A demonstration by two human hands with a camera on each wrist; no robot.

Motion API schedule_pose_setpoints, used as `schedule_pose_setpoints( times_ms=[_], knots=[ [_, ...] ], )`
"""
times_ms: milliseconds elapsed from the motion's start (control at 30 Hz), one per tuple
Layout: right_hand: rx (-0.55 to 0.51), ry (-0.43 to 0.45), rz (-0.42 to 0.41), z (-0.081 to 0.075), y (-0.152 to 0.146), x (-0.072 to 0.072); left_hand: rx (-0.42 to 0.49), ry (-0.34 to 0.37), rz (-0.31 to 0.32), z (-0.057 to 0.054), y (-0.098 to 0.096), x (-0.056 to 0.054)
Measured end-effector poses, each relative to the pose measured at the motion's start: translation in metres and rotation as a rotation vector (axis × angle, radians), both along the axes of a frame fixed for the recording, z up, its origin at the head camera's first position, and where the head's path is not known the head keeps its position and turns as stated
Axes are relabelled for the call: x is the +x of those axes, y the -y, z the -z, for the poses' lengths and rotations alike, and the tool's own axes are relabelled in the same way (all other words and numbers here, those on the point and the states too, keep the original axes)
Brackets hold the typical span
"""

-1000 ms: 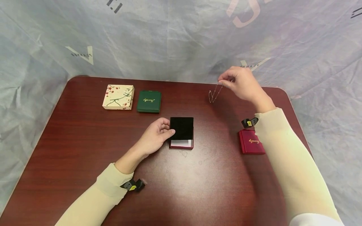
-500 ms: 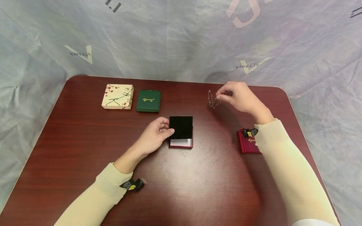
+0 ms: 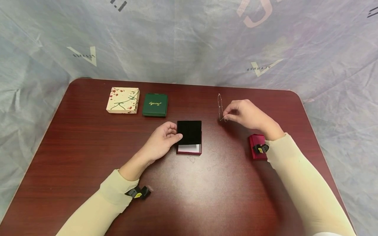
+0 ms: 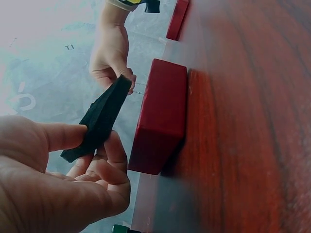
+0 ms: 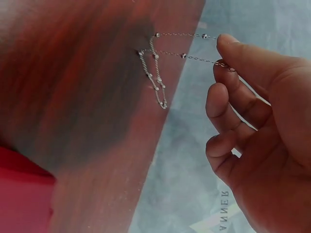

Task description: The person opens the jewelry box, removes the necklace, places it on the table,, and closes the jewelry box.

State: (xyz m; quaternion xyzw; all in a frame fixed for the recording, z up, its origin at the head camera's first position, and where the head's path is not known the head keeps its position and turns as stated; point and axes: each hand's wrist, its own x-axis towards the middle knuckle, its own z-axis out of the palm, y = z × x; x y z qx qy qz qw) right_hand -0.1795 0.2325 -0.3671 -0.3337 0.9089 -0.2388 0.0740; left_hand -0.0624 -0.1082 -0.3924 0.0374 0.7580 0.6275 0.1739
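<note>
Fingers [image 5: 221,99] of the right hand [image 3: 246,114] are pinching a beaded chain [image 5: 155,56], its lower loop lying on the tabletop [image 3: 189,190]; those of the left hand [image 3: 160,141] are pinching a black pad [image 3: 189,132] above an open red box [image 3: 189,153].

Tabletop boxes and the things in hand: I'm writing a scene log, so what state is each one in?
Beaded chain: pinched by the right hand, drooping in a loop
Middle red box: open, white inside
Black pad: held tilted by the left hand, raised above that box
Green box: shut
Floral box: shut
Red box or lid at right: partly hidden, open or shut unclear
</note>
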Motion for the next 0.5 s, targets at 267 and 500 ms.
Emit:
schedule_pose_setpoints(
  times_ms=[267,500],
  knots=[
    [0.023,0.048,-0.02,0.011,-0.001,0.009,-0.019,0.005,0.005,-0.001,0.0,0.0],
    [0.065,0.056,-0.072,0.021,0.0,0.013,-0.017,0.012,0.004,0.0,0.0,0.0]
  ],
)
